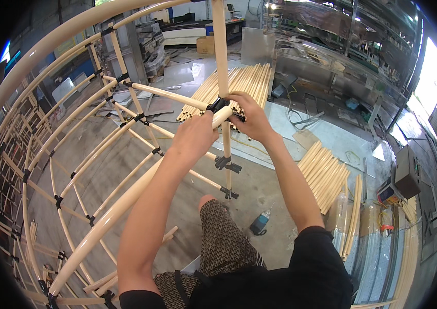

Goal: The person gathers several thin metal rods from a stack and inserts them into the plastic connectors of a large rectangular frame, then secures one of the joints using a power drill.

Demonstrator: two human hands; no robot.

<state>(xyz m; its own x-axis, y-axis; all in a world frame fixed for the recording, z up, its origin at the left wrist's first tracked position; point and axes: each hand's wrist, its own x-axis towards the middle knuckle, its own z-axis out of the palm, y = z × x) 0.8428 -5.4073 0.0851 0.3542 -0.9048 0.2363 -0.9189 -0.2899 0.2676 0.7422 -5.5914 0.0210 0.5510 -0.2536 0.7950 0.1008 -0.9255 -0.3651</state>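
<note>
Both of my hands are at a black joint (218, 105) on an upright cream-coloured tube (220, 51). My left hand (195, 136) is closed round the end of a long cream tube (109, 217), which slopes up from the lower left to the joint. My right hand (252, 117) curls its fingers round the right side of the black joint, with a dark piece showing under them. The fingertips of both hands are partly hidden. Below, more black joints (223, 163) sit on the same upright, with open clamp halves sticking out.
A large frame of cream tubes (82, 170) fills the left side. Bundles of loose tubes lie ahead (246, 85) and at the right (321, 172). A blue and black power tool (260, 222) lies on the floor near my leg. A grey box (407, 171) stands far right.
</note>
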